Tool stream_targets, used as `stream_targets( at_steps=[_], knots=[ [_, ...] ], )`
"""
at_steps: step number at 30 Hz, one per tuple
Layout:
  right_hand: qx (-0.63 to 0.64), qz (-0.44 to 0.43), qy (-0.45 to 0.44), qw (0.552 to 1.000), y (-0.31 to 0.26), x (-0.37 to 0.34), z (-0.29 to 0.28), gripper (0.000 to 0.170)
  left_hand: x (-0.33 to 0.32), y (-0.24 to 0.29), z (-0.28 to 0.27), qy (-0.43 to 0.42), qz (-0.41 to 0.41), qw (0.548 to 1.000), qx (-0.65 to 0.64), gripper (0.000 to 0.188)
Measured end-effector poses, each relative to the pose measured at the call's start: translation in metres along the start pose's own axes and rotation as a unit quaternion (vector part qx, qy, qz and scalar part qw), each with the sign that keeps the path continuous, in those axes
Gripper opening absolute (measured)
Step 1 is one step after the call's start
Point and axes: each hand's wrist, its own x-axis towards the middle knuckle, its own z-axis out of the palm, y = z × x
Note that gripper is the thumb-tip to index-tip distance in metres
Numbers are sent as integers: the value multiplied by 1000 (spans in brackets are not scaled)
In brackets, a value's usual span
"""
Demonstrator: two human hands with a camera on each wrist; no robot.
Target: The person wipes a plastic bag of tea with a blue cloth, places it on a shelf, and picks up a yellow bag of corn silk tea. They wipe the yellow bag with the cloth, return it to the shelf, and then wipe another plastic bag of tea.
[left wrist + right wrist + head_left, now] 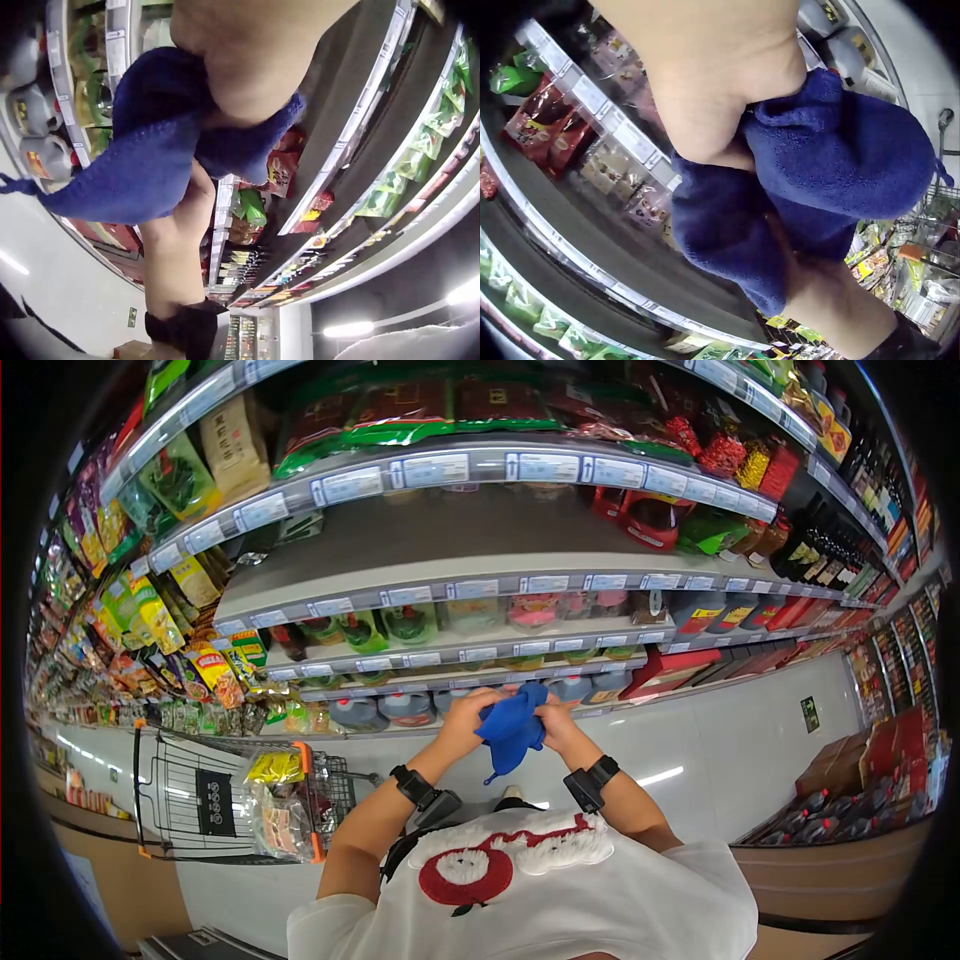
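A blue cloth with a small loop hanging from its lower end is held between both hands, in front of the shelves. The left hand grips its left side, and the right hand grips the other. In the left wrist view the cloth drapes in folds below the left hand. The right wrist view shows the fluffy cloth bunched against the right hand; most fingertips are hidden in the folds.
A wire shopping cart with bagged goods stands at the left. Store shelves with packets and bottles curve across the front. Boxes and bottles are stacked at the right, beyond the pale floor.
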Motion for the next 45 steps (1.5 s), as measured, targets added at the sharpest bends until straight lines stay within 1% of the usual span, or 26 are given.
stream_targets(
  at_steps=[2, 6, 8, 11, 14, 16, 17, 18, 19, 20, 22, 24, 25, 26, 27, 29, 30, 31, 33, 34, 35, 37, 38, 39, 42, 45],
  knots=[
    [-4, -32, -7, 999, -19, 0, -13, 45, 20, 9, 9, 3, 3, 1000, -1, 24],
    [-36, -72, -1, 997, -54, -2, -16, 48, 51, 22, 17, -1, 28, 999, -35, 20],
    [-43, -91, -4, 995, -62, 2, -17, 49, 59, 27, 16, -1, 29, 999, -43, 18],
    [-76, -105, 7, 991, -71, 13, -16, 46, 73, 30, 7, 0, 23, 999, -40, 14],
    [-112, -121, 31, 986, -85, 23, 1, 43, 84, 26, -7, -2, 21, 1000, -18, 11],
    [-131, -122, 26, 983, -90, 41, 0, 41, 92, 22, -20, 3, 23, 1000, -15, 9],
    [-142, -123, 25, 982, -92, 51, 2, 41, 97, 22, -29, 6, 23, 999, -28, 9],
    [-159, -132, 44, 977, -99, 58, 15, 39, 104, 22, -40, 8, 24, 999, -43, 8],
    [-183, -151, 32, 971, -108, 69, 24, 38, 112, 19, -50, 9, 25, 998, -58, 8],
    [-206, -169, 21, 963, -116, 83, 31, 37, 121, 11, -62, 16, 71, 996, -44, 9],
    [-237, -192, 7, 952, -134, 107, 56, 35, 141, 0, -89, 34, 67, 988, -135, 10],
    [-261, -196, 1, 945, -154, 131, 88, 33, 161, -3, -120, 44, 17, 977, -209, 12],
    [-277, -196, -1, 941, -164, 143, 102, 32, 168, 1, -138, 45, -31, 970, -238, 12],
    [-299, -190, 0, 935, -171, 156, 113, 30, 173, -3, -154, 51, -71, 967, -240, 10],
    [-320, -184, 1, 929, -176, 171, 122, 29, 180, -16, -168, 74, -60, 969, -229, 13],
    [-313, -161, 75, 933, -177, 204, 134, 29, 191, -28, -188, 177, -143, 952, -204, 25],
    [-307, -148, 113, 933, -175, 218, 139, 29, 192, -36, -199, 171, -123, 938, -275, 26],
    [-352, -157, 125, 914, -174, 234, 143, 30, 193, -44, -213, 164, -101, 919, -343, 27],
    [-441, -183, 148, 866, -178, 262, 149, 33, 209, -60, -237, 228, -173, 917, -277, 26],
    [-521, -286, 95, 799, -178, 270, 148, 28, 219, -71, -248, 259, -206, 912, -243, 26],
    [-428, -260, 48, 865, -176, 282, 149, 23, 225, -91, -261, 295, -168, 896, -286, 21],
    [-339, -392, -18, 855, -165, 309, 140, 17, 229, -114, -281, 339, -169, 882, -280, 21],
    [-328, -409, -33, 851, -164, 320, 132, 18, 228, -123, -292, 358, -172, 877, -273, 21],
    [-331, -410, -34, 849, -164, 324, 128, 18, 224, -131, -301, 368, -182, 874, -260, 21],
    [-384, -354, 0, 853, -173, 327, 114, 18, 214, -151, -321, 393, -210, 866, -228, 21],
    [-409, -319, 21, 855, -179, 328, 106, 18, 208, -165, -329, 404, -231, 861, -207, 21]
  ],
)
